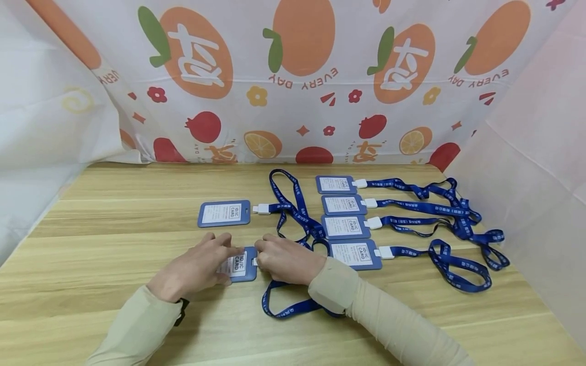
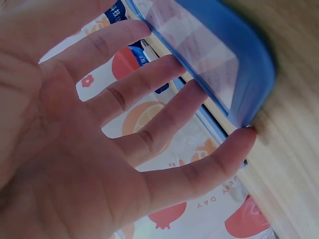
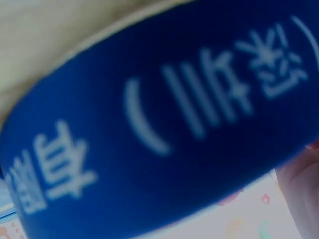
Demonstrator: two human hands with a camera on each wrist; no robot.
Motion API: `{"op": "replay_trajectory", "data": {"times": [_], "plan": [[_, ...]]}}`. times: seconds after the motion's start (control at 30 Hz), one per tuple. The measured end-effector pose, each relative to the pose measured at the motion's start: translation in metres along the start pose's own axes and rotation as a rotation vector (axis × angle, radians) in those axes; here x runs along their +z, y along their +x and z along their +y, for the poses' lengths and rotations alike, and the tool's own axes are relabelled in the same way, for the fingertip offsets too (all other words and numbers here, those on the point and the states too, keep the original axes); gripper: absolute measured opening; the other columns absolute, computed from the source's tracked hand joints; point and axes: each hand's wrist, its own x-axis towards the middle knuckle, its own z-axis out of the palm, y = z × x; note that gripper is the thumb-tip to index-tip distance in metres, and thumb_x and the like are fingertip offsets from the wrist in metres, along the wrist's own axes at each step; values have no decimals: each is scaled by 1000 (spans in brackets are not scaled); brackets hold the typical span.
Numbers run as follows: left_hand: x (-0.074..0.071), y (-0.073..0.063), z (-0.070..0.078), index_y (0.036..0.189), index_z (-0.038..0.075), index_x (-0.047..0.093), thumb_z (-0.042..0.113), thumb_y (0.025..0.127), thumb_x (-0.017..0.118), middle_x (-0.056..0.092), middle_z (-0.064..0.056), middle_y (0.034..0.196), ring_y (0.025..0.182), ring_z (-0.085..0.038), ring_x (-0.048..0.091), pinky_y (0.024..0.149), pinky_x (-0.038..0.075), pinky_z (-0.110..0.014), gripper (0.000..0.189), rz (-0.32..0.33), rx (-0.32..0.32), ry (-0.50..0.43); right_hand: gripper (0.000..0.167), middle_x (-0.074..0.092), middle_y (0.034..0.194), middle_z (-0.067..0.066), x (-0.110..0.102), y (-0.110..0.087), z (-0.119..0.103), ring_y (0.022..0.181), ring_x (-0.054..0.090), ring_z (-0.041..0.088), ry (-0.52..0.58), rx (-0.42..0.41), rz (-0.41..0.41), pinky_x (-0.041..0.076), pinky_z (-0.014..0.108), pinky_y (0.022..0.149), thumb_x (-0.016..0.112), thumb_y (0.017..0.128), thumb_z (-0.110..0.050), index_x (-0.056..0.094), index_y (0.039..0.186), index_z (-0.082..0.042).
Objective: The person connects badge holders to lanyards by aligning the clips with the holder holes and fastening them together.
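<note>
In the head view my left hand (image 1: 201,264) holds a blue ID card holder (image 1: 244,274) across its width, thumb on the near edge and fingers on the far edge. The left wrist view shows those fingertips (image 2: 197,89) along the rim of the clear-faced holder (image 2: 251,79). My right hand (image 1: 290,259) pinches a white clip (image 1: 255,262) at the slotted end of this holder, mostly hidden by the fingers. A blue lanyard (image 1: 293,308) trails from under the right hand; its printed strap (image 3: 199,119) fills most of the right wrist view.
Another card holder (image 1: 224,213) with a white clip (image 1: 263,209) and lanyard lies beyond my left hand. To the right, several holders (image 1: 345,227) are stacked in a column, their blue straps (image 1: 462,223) tangled toward the right. A fruit-print cloth (image 1: 302,112) hangs behind the wooden table (image 1: 91,254).
</note>
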Motion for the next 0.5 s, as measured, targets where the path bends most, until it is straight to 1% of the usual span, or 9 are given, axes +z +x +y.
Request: {"op": "replay_trajectory", "data": {"times": [0.13, 0.23, 0.33, 0.4, 0.5], "plan": [[-1, -1, 0, 126, 3, 71, 13, 74, 90, 56, -6, 106, 88, -24, 45, 70, 44, -33, 57, -1, -5, 0, 15, 69, 116, 6, -1, 1, 0, 102, 61, 14, 10, 2, -6, 48, 16, 90, 69, 97, -9, 80, 107, -9], [-2, -1, 0, 127, 3, 71, 14, 73, 90, 57, -7, 108, 89, -24, 46, 72, 46, -35, 57, -3, -13, 4, 14, 69, 113, 6, -3, 2, 0, 100, 60, 13, 27, 8, -5, 48, 16, 88, 69, 97, -9, 81, 106, -8], [-2, -2, 0, 127, 4, 71, 14, 74, 90, 57, -7, 109, 89, -24, 46, 73, 47, -35, 57, -2, -17, 10, 13, 69, 109, 5, -6, 3, 1, 94, 59, 12, 33, 17, -12, 48, 14, 83, 70, 97, -11, 81, 104, -8], [-2, -2, 1, 127, 4, 71, 13, 74, 90, 56, -6, 107, 89, -23, 45, 72, 46, -34, 57, -1, -18, 7, 13, 69, 108, 4, -8, 3, 1, 92, 58, 11, 45, 25, -31, 47, 13, 81, 71, 97, -11, 81, 105, -9], [-2, -3, 2, 126, 4, 71, 12, 74, 90, 56, -5, 106, 89, -23, 45, 73, 46, -34, 56, 0, -22, -1, 14, 68, 109, 3, -10, 3, 3, 93, 58, 11, 70, 22, -62, 47, 13, 82, 72, 96, -11, 80, 107, -10]]}}
